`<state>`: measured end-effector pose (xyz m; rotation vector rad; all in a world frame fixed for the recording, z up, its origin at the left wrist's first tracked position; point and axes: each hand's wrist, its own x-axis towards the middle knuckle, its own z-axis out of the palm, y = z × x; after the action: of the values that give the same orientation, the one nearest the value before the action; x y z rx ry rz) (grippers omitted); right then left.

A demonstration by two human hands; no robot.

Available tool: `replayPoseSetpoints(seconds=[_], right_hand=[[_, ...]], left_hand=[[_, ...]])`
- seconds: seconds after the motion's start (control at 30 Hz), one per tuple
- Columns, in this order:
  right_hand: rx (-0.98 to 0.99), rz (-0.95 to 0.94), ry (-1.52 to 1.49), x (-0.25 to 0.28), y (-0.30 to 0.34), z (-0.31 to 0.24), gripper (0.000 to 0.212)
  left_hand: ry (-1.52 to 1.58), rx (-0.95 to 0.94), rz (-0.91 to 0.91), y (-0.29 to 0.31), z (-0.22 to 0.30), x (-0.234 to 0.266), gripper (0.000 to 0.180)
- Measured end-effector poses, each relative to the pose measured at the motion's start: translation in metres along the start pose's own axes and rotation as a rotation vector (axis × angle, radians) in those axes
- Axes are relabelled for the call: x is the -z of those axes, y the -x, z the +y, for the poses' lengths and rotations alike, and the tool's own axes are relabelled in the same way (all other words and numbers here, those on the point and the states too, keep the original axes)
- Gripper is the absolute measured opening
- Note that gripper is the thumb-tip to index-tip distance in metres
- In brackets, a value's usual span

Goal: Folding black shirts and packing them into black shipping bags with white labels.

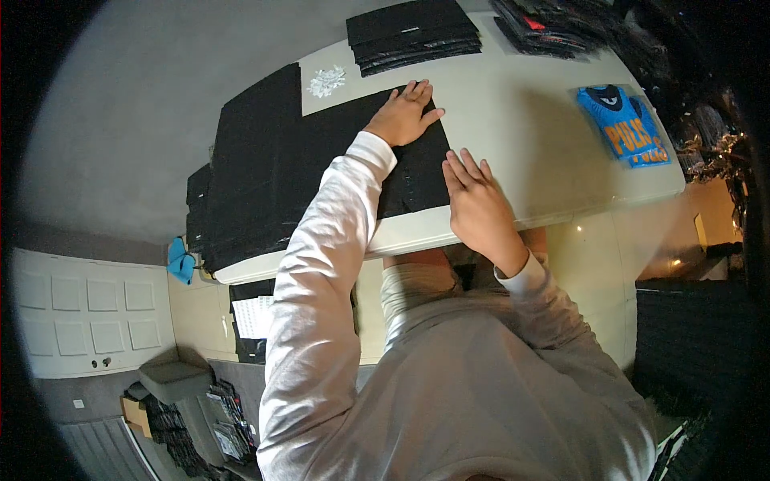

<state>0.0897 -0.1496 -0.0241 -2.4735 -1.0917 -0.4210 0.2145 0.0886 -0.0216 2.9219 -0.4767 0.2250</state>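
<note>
A large piece of black cloth (pixel 265 160), possibly a garment, lies flat over the left and middle of the white table (pixel 513 112). My left hand (pixel 407 116) rests palm down on the cloth near its far right corner, fingers spread and thumb pointing right. At the right edge of the cloth my right hand (pixel 480 196) lies with fingers stretched out, the fingertips by that edge. Neither hand holds anything. Beyond the cloth is a small heap of white pieces (pixel 326 81), too small to name.
A stack of folded black items (pixel 413 36) sits at the far edge. Black plastic-wrapped packages (pixel 545 32) lie to its right. A bagged blue garment with orange lettering (pixel 624 127) is at the right end. A grey chair (pixel 180 381) stands lower left.
</note>
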Motion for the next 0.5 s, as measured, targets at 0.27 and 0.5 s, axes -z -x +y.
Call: replayPoseSetpoints(seconds=[0.27, 0.5], right_hand=[[0.055, -0.039, 0.019, 0.019, 0.02, -0.012, 0.051], [-0.051, -0.08, -0.064, 0.004, -0.039, -0.039, 0.055]], left_hand=[[0.0, 0.043, 0.06, 0.005, -0.007, -0.009, 0.081], [-0.003, 0.045, 0.035, 0.006, -0.005, -0.009, 0.082]])
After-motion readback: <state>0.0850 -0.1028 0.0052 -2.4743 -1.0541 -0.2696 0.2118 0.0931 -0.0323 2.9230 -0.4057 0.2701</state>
